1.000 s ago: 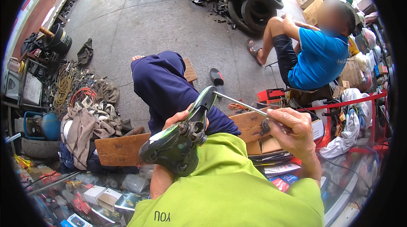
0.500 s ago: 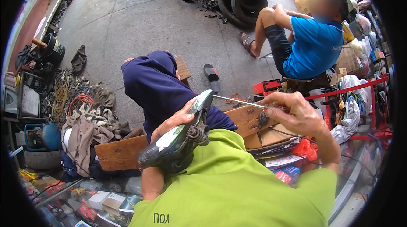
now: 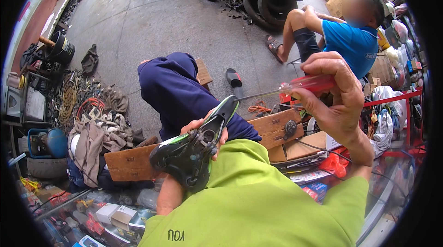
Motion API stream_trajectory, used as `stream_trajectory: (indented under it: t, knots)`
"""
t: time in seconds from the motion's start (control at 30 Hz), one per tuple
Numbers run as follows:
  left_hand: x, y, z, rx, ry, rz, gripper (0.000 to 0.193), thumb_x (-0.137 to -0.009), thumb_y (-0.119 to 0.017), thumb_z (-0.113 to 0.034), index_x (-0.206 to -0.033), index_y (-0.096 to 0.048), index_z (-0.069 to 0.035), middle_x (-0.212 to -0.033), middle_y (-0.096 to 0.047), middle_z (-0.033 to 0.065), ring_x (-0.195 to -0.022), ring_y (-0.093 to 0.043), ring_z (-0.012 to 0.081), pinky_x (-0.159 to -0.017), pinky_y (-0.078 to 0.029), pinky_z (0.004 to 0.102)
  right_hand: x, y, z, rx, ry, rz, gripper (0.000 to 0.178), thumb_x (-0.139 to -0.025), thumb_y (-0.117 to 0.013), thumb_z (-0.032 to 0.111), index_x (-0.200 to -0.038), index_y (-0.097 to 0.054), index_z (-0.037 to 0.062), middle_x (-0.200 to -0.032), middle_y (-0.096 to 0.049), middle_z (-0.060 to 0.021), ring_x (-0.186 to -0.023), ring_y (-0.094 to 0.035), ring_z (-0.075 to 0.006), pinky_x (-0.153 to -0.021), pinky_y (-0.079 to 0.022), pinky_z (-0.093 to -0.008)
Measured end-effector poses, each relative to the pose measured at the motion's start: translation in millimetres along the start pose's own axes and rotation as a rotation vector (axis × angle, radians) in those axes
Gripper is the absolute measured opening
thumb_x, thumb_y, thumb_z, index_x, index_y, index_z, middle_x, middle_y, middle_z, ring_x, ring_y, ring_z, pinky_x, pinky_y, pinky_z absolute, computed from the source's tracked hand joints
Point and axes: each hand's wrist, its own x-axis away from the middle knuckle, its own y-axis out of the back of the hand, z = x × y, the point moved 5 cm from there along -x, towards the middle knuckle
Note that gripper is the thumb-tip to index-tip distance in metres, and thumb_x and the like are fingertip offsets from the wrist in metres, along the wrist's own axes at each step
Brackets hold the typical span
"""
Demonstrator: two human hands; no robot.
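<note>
A black bicycle saddle (image 3: 184, 157) with green edging lies over my lap, its underside and clamp turned up toward me. My left hand (image 3: 196, 127) is wrapped round its middle, fingers showing on both sides. In my right hand (image 3: 339, 95) is a screwdriver (image 3: 309, 83) with a clear red handle, gripped between thumb and fingers. Its thin metal shaft points left, and the tip meets the nose of the saddle near the rim. Whether the tip is under the cover there is too small to tell.
Beneath me is a wooden bench (image 3: 131, 163). A person in a blue shirt (image 3: 348, 46) sits at the right. Tires (image 3: 276, 6) are piled at the back; a loose slipper (image 3: 234, 78) lies ahead. Rags (image 3: 104, 138) are heaped at left, and a red rack (image 3: 408, 122) stands at right.
The saddle has rolled so more of its underside faces me. My right hand has risen and turned, showing the red handle, while the screwdriver tip stays at the saddle's nose.
</note>
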Motion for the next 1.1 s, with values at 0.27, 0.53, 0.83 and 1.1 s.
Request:
stream_trajectory:
  t: [0.27,0.53,0.83,1.1]
  knots:
    - [-4.4,1.7,6.5,-0.076,-0.003,-0.105,0.067,-0.1,-0.046,-0.044,-0.147,-0.027,0.0,-0.103,-0.055,0.0342,-0.071,-0.072,0.0404,-0.06,-0.065,0.0478,6.1,-22.8,3.3,-0.063,0.053,0.105,0.05,-0.092,-0.074,0.011,-0.134,-0.048,0.0009,-0.107,-0.07,-0.0145,-0.094,-0.073,-0.0187,-0.077,-0.058,-0.027]
    - [-3.2,7.6,7.7,-0.002,0.022,-0.056,0.068,-0.1,-0.046,-0.043,-0.153,-0.02,-0.009,-0.107,-0.052,0.0351,-0.075,-0.072,0.0431,-0.064,-0.065,0.0517,24.2,-3.3,12.0,-0.057,-0.017,-0.13,0.05,-0.096,-0.07,0.014,-0.136,-0.042,0.0027,-0.102,-0.069,-0.0151,-0.089,-0.068,-0.0163,-0.081,-0.056,-0.0284]
    - [-2.0,7.4,8.4,-0.009,0.01,-0.091,0.069,-0.1,-0.045,-0.041,-0.156,-0.017,-0.012,-0.106,-0.052,0.0345,-0.075,-0.072,0.0417,-0.064,-0.065,0.0508,36.7,-14.7,-4.5,-0.107,0.046,-0.181,0.047,-0.09,-0.075,0.005,-0.129,-0.05,0.0007,-0.097,-0.071,-0.0135,-0.084,-0.074,-0.0178,-0.069,-0.06,-0.0261]
    - [-1.0,7.4,8.2,-0.041,0.023,-0.083,0.069,-0.1,-0.045,-0.042,-0.157,-0.017,-0.015,-0.107,-0.052,0.0339,-0.075,-0.072,0.0411,-0.065,-0.065,0.0493,41.1,-17.4,-11.4,-0.155,-0.019,-0.199,0.045,-0.092,-0.073,0.007,-0.13,-0.049,0.0007,-0.097,-0.071,-0.0137,-0.083,-0.075,-0.0187,-0.07,-0.06,-0.0267]
